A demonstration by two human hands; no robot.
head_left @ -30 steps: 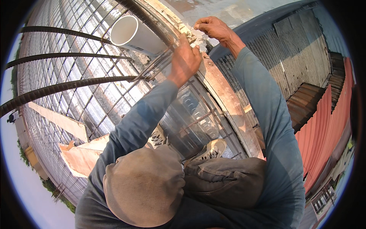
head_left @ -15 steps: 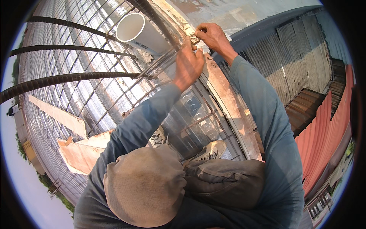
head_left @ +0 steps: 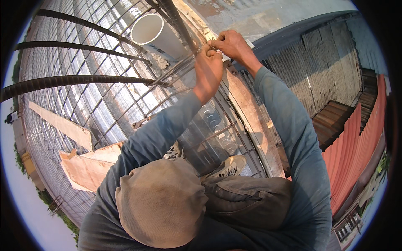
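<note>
Both my hands meet at the far end of a long wooden edge board (head_left: 247, 104). My left hand (head_left: 208, 69) is closed, thumb against bent fingers. Close against it, my right hand (head_left: 235, 45) pinches with its thumb and forefinger. Whatever lies between the fingertips is too small to make out. Just left of the hands a thick ribbed steel bar (head_left: 178, 23) rises at a slant. Beyond it a white plastic pipe (head_left: 167, 44) stands open end up. Thin steel rods run below my left wrist.
Steel mesh (head_left: 113, 96) covers corrugated metal decking on the left. Several ribbed bars (head_left: 83, 80) jut across it. Loose planks (head_left: 63, 123) lie nearer me. My shoe (head_left: 230, 166) rests on the decking. Right of the board, lower down, are grey corrugated sheets (head_left: 326, 62) and red roofing (head_left: 351, 159).
The right hand has shifted slightly left and down, its fingertips now closer to the left hand's. The left hand stays near the same spot. The view has tilted a little.
</note>
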